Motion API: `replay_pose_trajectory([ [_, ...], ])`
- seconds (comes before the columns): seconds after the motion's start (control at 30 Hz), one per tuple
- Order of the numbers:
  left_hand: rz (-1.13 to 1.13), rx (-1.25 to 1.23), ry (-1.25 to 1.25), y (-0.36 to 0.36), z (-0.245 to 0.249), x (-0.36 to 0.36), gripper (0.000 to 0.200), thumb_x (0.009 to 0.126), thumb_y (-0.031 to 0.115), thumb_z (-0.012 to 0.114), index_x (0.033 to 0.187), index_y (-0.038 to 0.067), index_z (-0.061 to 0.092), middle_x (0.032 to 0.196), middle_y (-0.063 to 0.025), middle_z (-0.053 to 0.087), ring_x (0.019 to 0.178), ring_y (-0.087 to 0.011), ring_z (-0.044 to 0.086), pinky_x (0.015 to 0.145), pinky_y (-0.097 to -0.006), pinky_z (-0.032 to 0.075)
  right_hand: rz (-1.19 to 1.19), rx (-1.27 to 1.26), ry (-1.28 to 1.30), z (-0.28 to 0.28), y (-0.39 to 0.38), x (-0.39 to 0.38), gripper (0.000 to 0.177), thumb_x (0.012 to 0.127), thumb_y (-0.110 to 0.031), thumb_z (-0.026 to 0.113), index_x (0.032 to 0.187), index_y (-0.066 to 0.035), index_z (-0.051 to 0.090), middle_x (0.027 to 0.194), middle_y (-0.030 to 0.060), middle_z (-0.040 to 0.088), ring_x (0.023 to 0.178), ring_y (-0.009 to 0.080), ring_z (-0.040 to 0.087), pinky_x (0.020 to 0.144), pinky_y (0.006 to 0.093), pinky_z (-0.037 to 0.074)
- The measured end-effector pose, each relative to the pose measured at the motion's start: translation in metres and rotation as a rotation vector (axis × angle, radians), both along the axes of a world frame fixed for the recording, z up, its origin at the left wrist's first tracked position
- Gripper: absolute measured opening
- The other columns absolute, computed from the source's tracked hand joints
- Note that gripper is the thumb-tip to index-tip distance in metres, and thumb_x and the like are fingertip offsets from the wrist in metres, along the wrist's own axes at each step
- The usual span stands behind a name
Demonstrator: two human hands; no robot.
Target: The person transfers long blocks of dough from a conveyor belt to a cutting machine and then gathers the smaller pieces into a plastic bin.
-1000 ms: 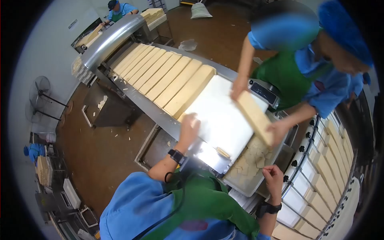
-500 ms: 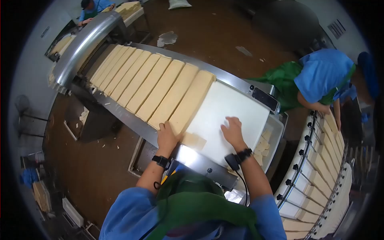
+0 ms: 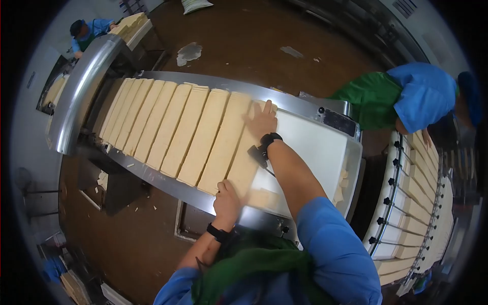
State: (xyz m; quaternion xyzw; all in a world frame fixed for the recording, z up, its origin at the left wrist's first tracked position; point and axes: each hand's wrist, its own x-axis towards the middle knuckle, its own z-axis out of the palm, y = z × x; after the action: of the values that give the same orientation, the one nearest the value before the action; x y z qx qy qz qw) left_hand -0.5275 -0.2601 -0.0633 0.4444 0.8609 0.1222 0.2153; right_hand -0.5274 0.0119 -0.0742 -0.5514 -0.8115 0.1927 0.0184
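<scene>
A row of long, pale yellow strips, like stacked dough sheets [image 3: 194, 132], lies crosswise on a white conveyor belt [image 3: 300, 152]. At the near end of the rightmost strip [image 3: 243, 165], my left hand [image 3: 226, 202] has its fingers curled against the edge. My right hand [image 3: 263, 123] lies over the far end of that same strip, its fingers spread and slightly blurred. Just right of my left hand, a small loose piece of sheet [image 3: 263, 198] rests on the belt. Both wrists wear black bands; the right one carries a small black device [image 3: 260, 154].
A curved metal hood [image 3: 89, 94] spans the belt's left end. At its right end sits a tray of scraps [image 3: 343, 185]. Farther right, a co-worker [image 3: 424, 96] leans over another belt of strips [image 3: 412, 203]. Another person [image 3: 91, 35] works at the far left.
My right hand has moved from above the belt up and left onto the far end of the rightmost strip. My left hand stays at its near end. The view has shifted.
</scene>
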Motion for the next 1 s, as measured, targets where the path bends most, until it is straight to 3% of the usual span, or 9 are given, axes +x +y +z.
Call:
replay_pose_trajectory([
  [0.2, -0.080, -0.029, 0.008, 0.006, 0.003, 0.001, 0.080, 0.071, 0.046, 0.080, 0.118, -0.004, 0.040, 0.108, -0.0225, 0.048, 0.081, -0.0407, 0.063, 0.066, -0.0458, 0.055, -0.180, 0.052, 0.087, 0.009, 0.008, 0.055, 0.068, 0.077, -0.043, 0.064, 0.132, -0.007, 0.046, 0.127, 0.0186, 0.039, 0.120, 0.0425, 0.047, 0.098, 0.0503, 0.045],
  [0.3, -0.261, 0.036, -0.015, 0.013, 0.009, 0.000, 0.084, 0.070, 0.043, 0.081, 0.126, -0.003, 0.038, 0.111, -0.0235, 0.047, 0.084, -0.0438, 0.062, 0.073, -0.0484, 0.054, -0.381, 0.022, 0.018, 0.020, 0.010, 0.124, 0.081, 0.073, -0.046, 0.068, 0.138, -0.006, 0.039, 0.149, 0.0266, 0.024, 0.119, 0.0481, 0.049, 0.095, 0.0523, 0.047],
  [0.37, -0.385, 0.051, -0.327, 0.026, 0.013, 0.004, 0.083, 0.073, 0.049, 0.076, 0.128, -0.002, 0.041, 0.114, -0.0252, 0.046, 0.088, -0.0466, 0.060, 0.079, -0.0495, 0.053, -0.492, 0.022, 0.010, 0.024, 0.007, 0.167, 0.084, 0.073, -0.047, 0.068, 0.139, -0.005, 0.038, 0.152, 0.0280, 0.018, 0.118, 0.0496, 0.050, 0.096, 0.0524, 0.046],
  [0.53, -0.356, 0.072, -0.368, 0.047, 0.008, 0.067, 0.080, 0.071, 0.033, 0.080, 0.134, 0.002, 0.040, 0.121, -0.0268, 0.043, 0.102, -0.0474, 0.055, 0.088, -0.0487, 0.050, -0.774, 0.043, 0.202, 0.039, -0.023, 0.245, 0.090, 0.069, -0.041, 0.075, 0.137, 0.003, 0.035, 0.155, 0.0330, 0.004, 0.116, 0.0533, 0.050, 0.100, 0.0512, 0.043],
  [0.6, -0.378, 0.156, -0.331, 0.057, 0.012, 0.091, 0.078, 0.071, 0.025, 0.080, 0.135, 0.003, 0.041, 0.123, -0.0273, 0.042, 0.109, -0.0469, 0.052, 0.091, -0.0476, 0.048, -0.869, 0.202, 0.230, 0.031, -0.035, 0.287, 0.085, 0.070, -0.035, 0.074, 0.133, 0.004, 0.034, 0.150, 0.0344, 0.012, 0.119, 0.0517, 0.046, 0.099, 0.0515, 0.043],
  [0.67, -0.379, 0.345, -0.216, 0.066, 0.025, 0.120, 0.074, 0.071, 0.010, 0.077, 0.136, 0.004, 0.042, 0.131, -0.0272, 0.035, 0.121, -0.0442, 0.044, 0.100, -0.0440, 0.044, -0.936, 0.266, 0.577, 0.037, -0.052, 0.337, 0.077, 0.073, -0.032, 0.071, 0.129, 0.003, 0.032, 0.139, 0.0327, 0.025, 0.120, 0.0494, 0.043, 0.100, 0.0515, 0.042],
  [0.87, -0.625, 0.641, -0.395, 0.088, 0.066, 0.244, 0.075, 0.071, 0.000, 0.072, 0.139, 0.007, 0.042, 0.145, -0.0253, 0.017, 0.128, -0.0429, 0.039, 0.106, -0.0427, 0.039, -1.159, 0.531, 0.514, 0.087, -0.133, 0.528, 0.074, 0.077, -0.035, 0.069, 0.130, 0.001, 0.031, 0.129, 0.0309, 0.035, 0.114, 0.0480, 0.048, 0.095, 0.0521, 0.044],
  [0.93, -0.714, 0.653, -0.474, 0.086, 0.076, 0.294, 0.075, 0.070, 0.000, 0.074, 0.138, 0.006, 0.043, 0.143, -0.0240, 0.025, 0.131, -0.0413, 0.035, 0.107, -0.0423, 0.037, -1.503, 0.340, 0.602, 0.141, -0.170, 0.576, 0.078, 0.079, -0.040, 0.069, 0.132, 0.002, 0.032, 0.129, 0.0299, 0.037, 0.112, 0.0481, 0.052, 0.095, 0.0518, 0.044],
  [1.0, -0.786, 0.664, -0.544, 0.082, 0.086, 0.342, 0.076, 0.068, 0.001, 0.076, 0.137, 0.005, 0.044, 0.141, -0.0227, 0.033, 0.135, -0.0396, 0.031, 0.108, -0.0419, 0.036, -1.534, 0.447, 0.499, 0.122, -0.197, 0.647, 0.081, 0.080, -0.044, 0.068, 0.135, 0.003, 0.032, 0.130, 0.0289, 0.039, 0.112, 0.0483, 0.052, 0.096, 0.0516, 0.044],
])
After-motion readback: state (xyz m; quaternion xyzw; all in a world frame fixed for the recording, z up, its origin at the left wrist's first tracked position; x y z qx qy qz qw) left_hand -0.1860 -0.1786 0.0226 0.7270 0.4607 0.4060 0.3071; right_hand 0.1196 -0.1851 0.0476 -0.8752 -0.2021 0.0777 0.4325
